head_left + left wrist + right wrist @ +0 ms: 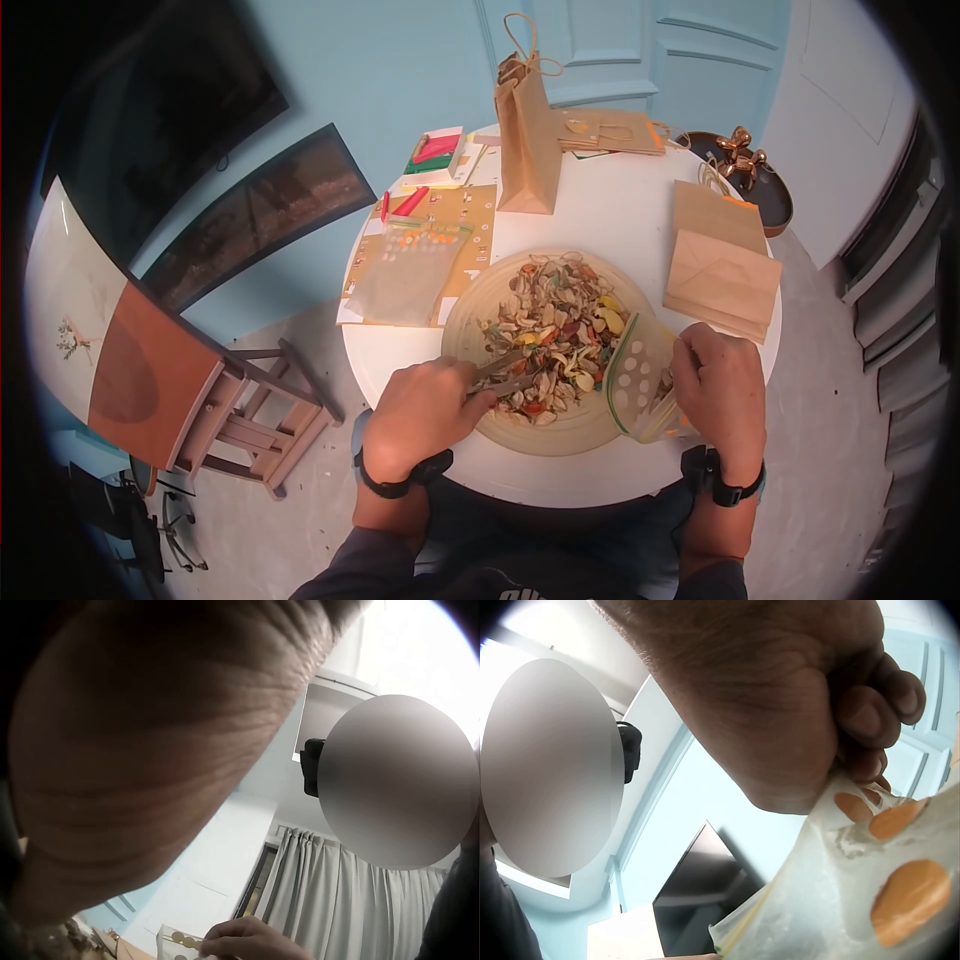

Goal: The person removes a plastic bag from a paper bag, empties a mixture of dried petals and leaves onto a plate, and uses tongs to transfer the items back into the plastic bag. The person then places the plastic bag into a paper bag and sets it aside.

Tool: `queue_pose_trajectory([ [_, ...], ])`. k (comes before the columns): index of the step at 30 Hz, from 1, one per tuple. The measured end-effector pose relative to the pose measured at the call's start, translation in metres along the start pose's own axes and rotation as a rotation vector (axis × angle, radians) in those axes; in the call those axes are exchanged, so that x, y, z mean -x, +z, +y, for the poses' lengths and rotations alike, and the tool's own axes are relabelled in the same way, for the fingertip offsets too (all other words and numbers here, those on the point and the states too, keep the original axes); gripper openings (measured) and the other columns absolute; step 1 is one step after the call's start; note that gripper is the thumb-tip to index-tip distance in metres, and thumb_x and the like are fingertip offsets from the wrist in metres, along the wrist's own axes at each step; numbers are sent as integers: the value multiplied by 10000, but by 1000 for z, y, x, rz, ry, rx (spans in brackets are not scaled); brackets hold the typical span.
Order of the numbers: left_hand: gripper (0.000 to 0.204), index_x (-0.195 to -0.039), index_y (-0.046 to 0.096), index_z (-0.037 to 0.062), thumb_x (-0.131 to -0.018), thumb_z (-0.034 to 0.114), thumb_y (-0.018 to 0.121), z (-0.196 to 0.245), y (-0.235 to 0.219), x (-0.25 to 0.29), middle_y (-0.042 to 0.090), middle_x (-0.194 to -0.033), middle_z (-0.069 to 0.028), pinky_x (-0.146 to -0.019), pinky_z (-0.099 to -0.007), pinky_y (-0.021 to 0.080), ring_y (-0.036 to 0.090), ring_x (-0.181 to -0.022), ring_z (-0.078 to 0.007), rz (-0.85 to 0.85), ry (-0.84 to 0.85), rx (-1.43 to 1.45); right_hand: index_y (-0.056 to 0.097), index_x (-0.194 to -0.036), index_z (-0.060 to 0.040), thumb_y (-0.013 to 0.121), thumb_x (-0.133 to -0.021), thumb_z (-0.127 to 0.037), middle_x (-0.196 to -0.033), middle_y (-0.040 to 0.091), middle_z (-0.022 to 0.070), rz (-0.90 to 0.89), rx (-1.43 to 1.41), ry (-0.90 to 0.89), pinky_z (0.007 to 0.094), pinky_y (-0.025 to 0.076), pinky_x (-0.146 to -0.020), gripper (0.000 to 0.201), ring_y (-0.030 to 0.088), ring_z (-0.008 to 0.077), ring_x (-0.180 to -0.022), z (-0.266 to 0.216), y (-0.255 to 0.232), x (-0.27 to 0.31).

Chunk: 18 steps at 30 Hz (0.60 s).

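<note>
A round, shallow tray [465, 320] holds a heap of dried petals and flower pieces [550, 320], mostly pale with red, orange and yellow bits. My left hand [415, 410] grips a pair of tongs [510, 384], their two arms reaching into the near left of the heap. At the tray's right side my right hand [725, 390] pinches a dotted zip bag [632, 375]. The bag tilts with its green-edged mouth toward the heap, and some dried pieces show inside. In the right wrist view, curled fingers [866, 716] grip the bag's orange-dotted plastic [911, 900].
Another dotted zip bag [405, 270] lies on a patterned brown sheet [470, 240] at left, by pink markers [410, 202]. An upright paper bag [527, 145] stands at the back. Flat paper bags [722, 265] lie at right. A wooden stool [265, 410] stands left of the table.
</note>
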<state>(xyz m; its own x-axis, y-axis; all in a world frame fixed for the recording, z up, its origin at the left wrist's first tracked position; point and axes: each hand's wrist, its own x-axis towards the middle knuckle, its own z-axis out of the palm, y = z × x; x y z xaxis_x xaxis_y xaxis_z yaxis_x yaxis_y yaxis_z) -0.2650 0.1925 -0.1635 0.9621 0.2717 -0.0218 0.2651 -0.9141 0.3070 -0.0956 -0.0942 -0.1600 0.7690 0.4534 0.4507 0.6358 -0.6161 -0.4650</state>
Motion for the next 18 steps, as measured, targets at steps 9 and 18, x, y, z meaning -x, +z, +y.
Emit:
queue_pose_trajectory([
  [9,329,-1024,843,36,-940,353,879,5,10,-5,784,-949,-179,-813,-524,605,773,-915,-428,65,8,-79,709,-839,20,747,-976,-59,-728,704,252,3,4,0,524,553,-661,162,700,462,-686,2,-2,2],
  [18,278,-967,853,46,-919,320,874,7,11,-8,791,-928,-174,-803,-518,618,779,-880,-420,86,18,-137,693,-828,20,746,-980,-66,-719,699,245,7,21,-15,518,552,-655,183,697,457,-675,5,-4,4],
])
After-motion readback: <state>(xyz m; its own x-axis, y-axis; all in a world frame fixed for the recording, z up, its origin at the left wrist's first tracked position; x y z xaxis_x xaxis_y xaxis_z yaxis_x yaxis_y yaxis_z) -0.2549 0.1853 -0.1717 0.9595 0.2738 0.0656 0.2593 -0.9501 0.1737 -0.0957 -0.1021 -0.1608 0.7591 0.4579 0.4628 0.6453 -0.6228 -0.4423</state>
